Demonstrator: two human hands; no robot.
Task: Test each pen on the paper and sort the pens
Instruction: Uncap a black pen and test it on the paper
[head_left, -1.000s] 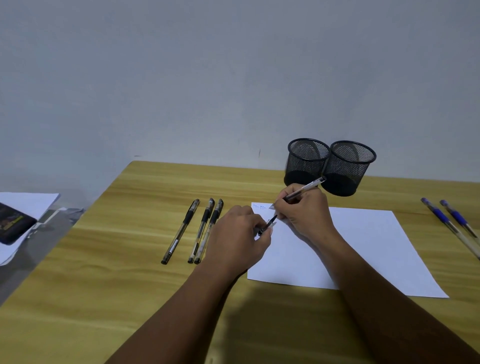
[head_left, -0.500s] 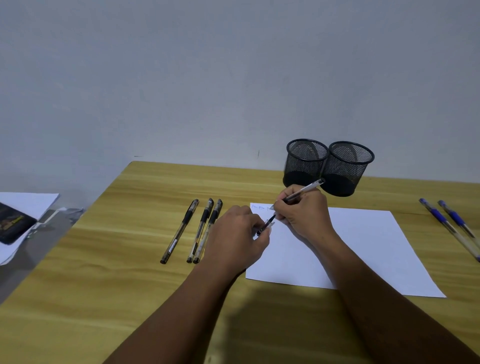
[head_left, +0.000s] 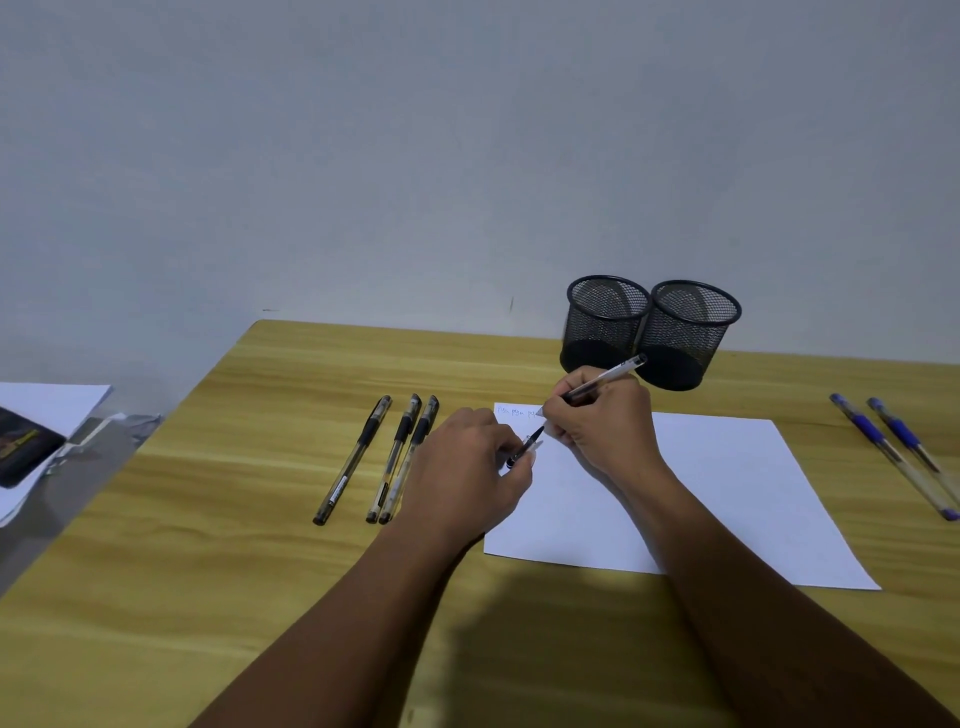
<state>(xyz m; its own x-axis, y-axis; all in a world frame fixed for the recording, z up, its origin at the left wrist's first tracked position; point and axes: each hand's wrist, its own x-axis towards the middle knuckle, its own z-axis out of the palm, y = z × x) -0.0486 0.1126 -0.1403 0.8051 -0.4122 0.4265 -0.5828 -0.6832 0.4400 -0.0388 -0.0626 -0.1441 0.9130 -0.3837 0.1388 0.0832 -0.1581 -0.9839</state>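
On the tabletop (head_left: 208, 519) three black pens (head_left: 395, 452) lie side by side, and just beside them the left hand (head_left: 467, 467) lies at the left edge of the paper (head_left: 727, 493), its grip pinching a small dark piece (head_left: 524, 448), probably the cap. The right hand (head_left: 602, 421) has its grip closed around the pen (head_left: 610, 375) under test, with the tip at the paper's far left corner near faint marks; to do this well, the person should press lightly, draw one short line and check the ink. Behind stand two mesh cups (head_left: 605, 322), and two blue pens (head_left: 883, 447) lie well apart at the right.
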